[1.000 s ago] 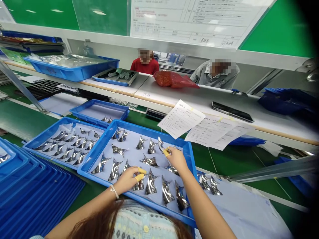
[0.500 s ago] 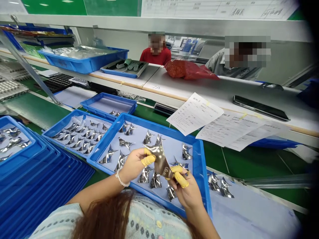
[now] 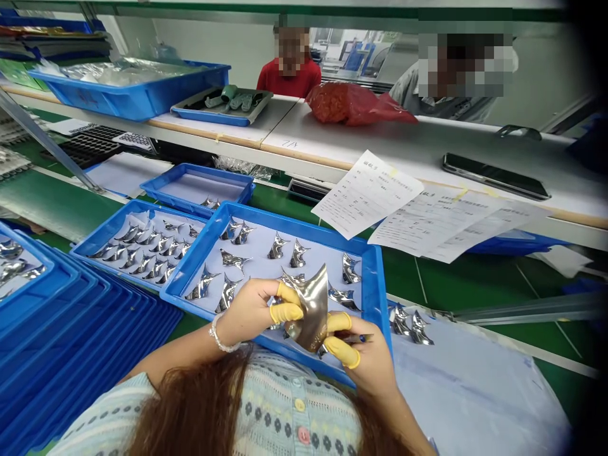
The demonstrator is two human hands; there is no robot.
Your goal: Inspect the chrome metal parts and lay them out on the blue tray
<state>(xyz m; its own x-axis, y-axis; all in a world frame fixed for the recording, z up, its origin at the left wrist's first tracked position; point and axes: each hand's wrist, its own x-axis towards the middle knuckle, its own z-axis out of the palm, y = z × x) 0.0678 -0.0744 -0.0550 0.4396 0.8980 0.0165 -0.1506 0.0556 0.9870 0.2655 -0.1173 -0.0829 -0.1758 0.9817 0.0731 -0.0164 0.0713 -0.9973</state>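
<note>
Between my two hands is a shiny curved metal piece [image 3: 311, 310] with pointed corners, held above a blue tray [image 3: 377, 285]. My left hand [image 3: 256, 310], in yellow finger cots, pinches its left edge. With yellow-covered thumb and finger, my right hand [image 3: 363, 354] grips the lower right side. A thin dark tip with a bit of blue shows by the right fingers; I cannot tell what it is. In the tray, several similar metal pieces [image 3: 228, 292] lie spaced out on a white liner. The held piece and my hands hide part of the tray.
A second blue tray [image 3: 85, 244] with rows of metal pieces stands at left, beside stacked blue trays [image 3: 95, 342]. Paper sheets [image 3: 370, 193] hang from the shelf edge, below a phone [image 3: 494, 176] and a red bag [image 3: 351, 104]. Two people sit beyond the shelf.
The metal piece has turned in my hands, its broad shiny face now showing and a point upward. Both hands keep hold of it. The view has tilted down slightly.
</note>
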